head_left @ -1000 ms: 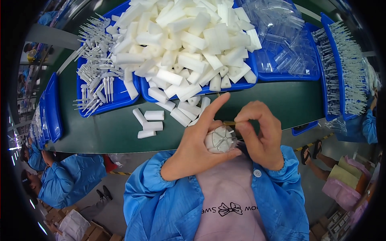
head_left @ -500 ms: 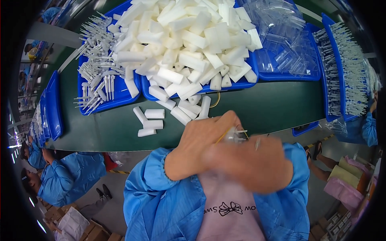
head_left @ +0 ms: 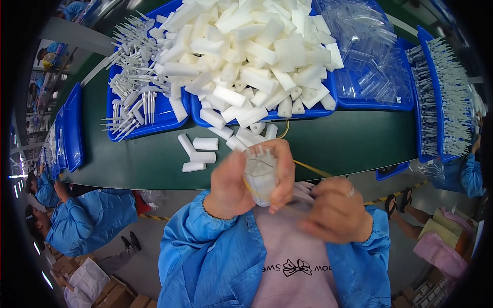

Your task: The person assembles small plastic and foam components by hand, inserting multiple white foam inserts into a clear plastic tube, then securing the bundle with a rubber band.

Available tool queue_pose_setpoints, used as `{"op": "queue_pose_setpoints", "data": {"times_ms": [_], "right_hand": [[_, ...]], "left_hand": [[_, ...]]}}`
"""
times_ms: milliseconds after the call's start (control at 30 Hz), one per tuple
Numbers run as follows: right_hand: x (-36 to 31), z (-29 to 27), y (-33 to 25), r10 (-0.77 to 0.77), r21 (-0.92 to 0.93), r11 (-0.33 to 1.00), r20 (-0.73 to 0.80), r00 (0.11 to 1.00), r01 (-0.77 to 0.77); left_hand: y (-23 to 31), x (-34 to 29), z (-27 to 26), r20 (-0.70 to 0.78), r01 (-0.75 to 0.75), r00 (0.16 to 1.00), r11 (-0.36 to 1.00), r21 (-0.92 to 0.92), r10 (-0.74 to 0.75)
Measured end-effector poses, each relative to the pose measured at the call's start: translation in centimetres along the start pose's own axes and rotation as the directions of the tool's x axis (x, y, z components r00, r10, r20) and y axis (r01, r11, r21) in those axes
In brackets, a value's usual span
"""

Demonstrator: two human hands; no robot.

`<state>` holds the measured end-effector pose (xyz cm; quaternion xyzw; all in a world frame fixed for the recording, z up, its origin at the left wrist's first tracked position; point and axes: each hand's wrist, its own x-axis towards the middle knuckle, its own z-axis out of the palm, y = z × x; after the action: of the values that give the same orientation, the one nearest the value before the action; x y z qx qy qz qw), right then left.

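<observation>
The head view looks down at our two hands, which we hold in front of our chest, just at the near edge of the green bench (head_left: pixel 349 143). Our left hand (head_left: pixel 241 182) is closed around a bundle of small white plastic pieces (head_left: pixel 260 174); the fingers wrap it from both sides and the top of the bundle stands out above them. A thin yellow rubber band (head_left: pixel 310 168) runs from the bundle toward the right, over the edge of the bench. Our right hand (head_left: pixel 336 210) is lower and to the right, apart from the bundle, with the fingers curled in (it is blurred, so we cannot tell for sure if it pinches the band or anything else). A ring shows on one finger.

On the bench behind the hands there is a blue tray (head_left: pixel 308 111) heaped with white foam-like blocks (head_left: pixel 246 51), and some blocks lie loose (head_left: pixel 197 152) on the green surface just before it. To the left stands another blue tray (head_left: pixel 159 120) with thin white sticks (head_left: pixel 133 77) in it. To the right a third blue tray holds clear plastic shells (head_left: pixel 370 46), and further right a long blue tray carries rows of white sticks (head_left: pixel 449 92). At the left edge of the picture other persons in blue coats (head_left: pixel 87 218) sit below the bench.
</observation>
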<state>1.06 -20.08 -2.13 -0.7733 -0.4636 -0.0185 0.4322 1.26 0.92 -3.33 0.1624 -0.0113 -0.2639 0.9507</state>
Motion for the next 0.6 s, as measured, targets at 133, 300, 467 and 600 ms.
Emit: {"op": "queue_pose_setpoints", "data": {"times_ms": [133,300,467,600], "right_hand": [[-1.7,-1.5,-0.6,-0.120,0.637,0.746,-0.163,0.979,0.197],[-2.3,0.0,0.7,0.084,0.986,-0.064,-0.147,0.986,0.153],[-1.9,1.3,0.9,0.447,0.859,-0.510,0.231,0.864,0.034],[-0.1,1.8,1.8,0.508,0.969,0.002,0.210,0.835,-0.246]], "left_hand": [[0.2,0.1,0.0,-0.018,0.055,0.998,0.997,-0.061,-0.056],[-0.3,0.0,0.7,0.035,0.038,0.999,0.995,0.092,-0.041],[-0.6,0.4,2.2,-0.061,-0.005,0.997,0.842,0.539,0.045],[-0.7,0.2,0.7,0.020,-0.068,0.960,0.162,0.984,0.280]]}}
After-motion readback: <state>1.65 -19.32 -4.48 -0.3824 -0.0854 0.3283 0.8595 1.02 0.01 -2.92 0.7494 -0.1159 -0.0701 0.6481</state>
